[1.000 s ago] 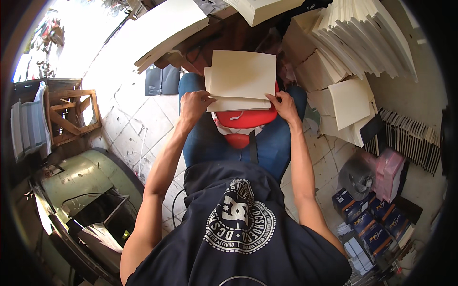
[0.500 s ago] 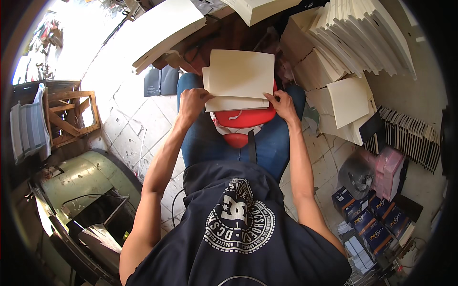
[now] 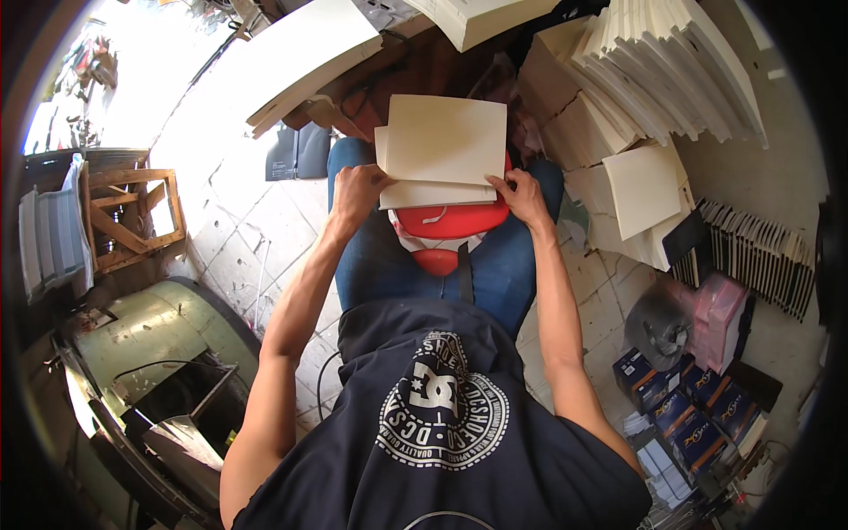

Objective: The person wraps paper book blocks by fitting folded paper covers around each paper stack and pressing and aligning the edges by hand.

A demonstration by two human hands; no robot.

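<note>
The left hand and right hand are almost closed, pinching the top cream sheet by its 2 near corners. It lies on more cream paper, over the red stool, whose near edge pokes out between 2 blue legs.

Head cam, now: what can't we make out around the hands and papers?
All head view:
- Lower papers: mostly hidden by the top sheet.
- Red piece: largely covered by the papers.
- Which layers the left hand and right hand grip: contacts too small.
- Thick paper block: cut off by the top edge.
</note>
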